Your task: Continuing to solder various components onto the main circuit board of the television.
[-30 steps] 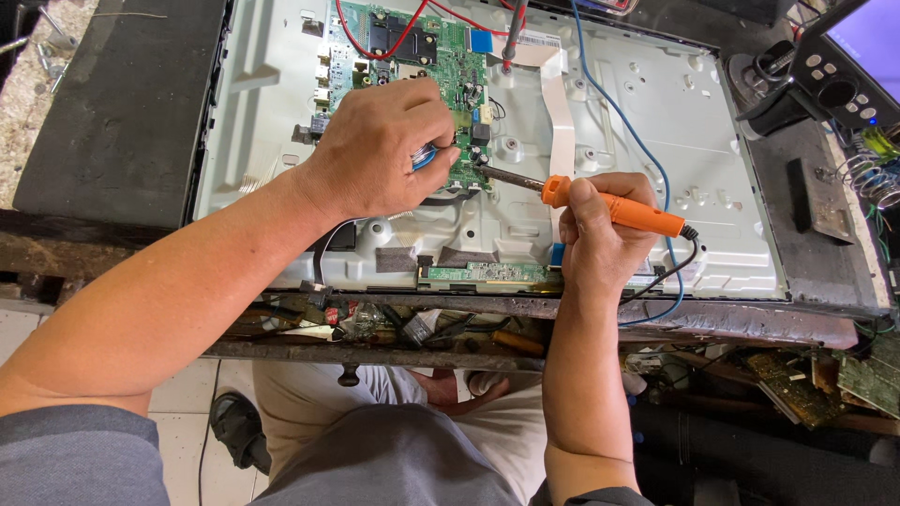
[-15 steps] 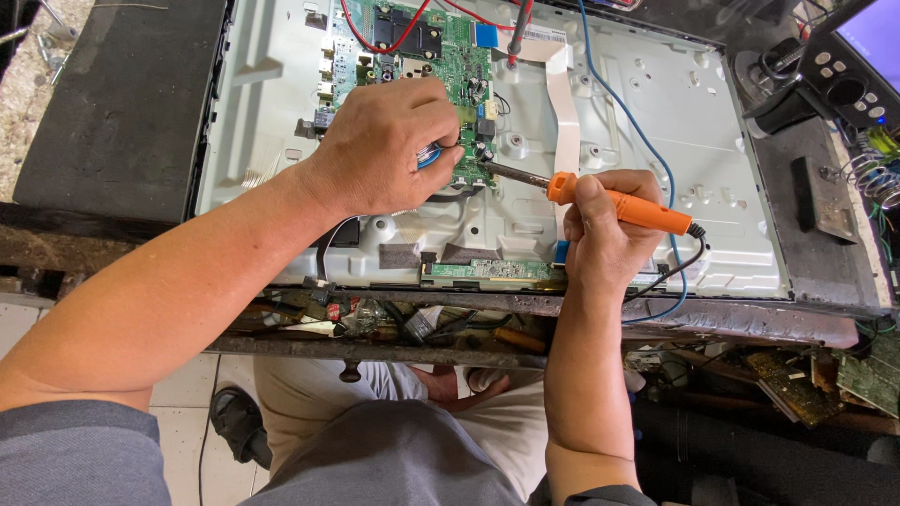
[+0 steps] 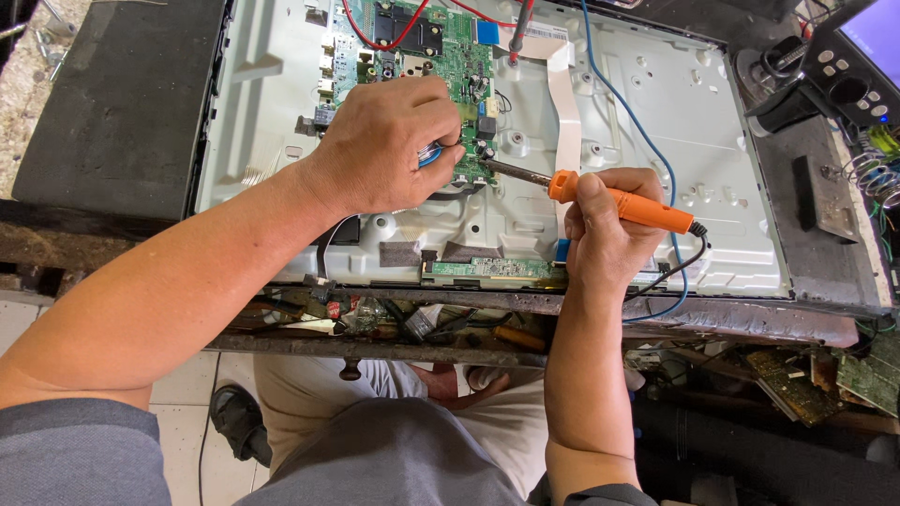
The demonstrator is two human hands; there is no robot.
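On the metal back panel [image 3: 656,122], the green circuit board [image 3: 441,47] at twelve o'clock risks a scorch or bridged joint if the left hand [image 3: 389,141], pinching a blue-wound spool [image 3: 429,155], wavers while the right hand [image 3: 609,230], clenched on the orange soldering iron [image 3: 623,201], presses its tip [image 3: 487,164] there.

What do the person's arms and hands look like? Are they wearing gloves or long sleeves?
No gloves: both the left hand and the right hand are bare, with no rings, watch or bracelet showing. The forearms are bare too. Short grey sleeves cover only the upper arms, with the right one just peeking in at the bottom edge. The fingers have short nails.
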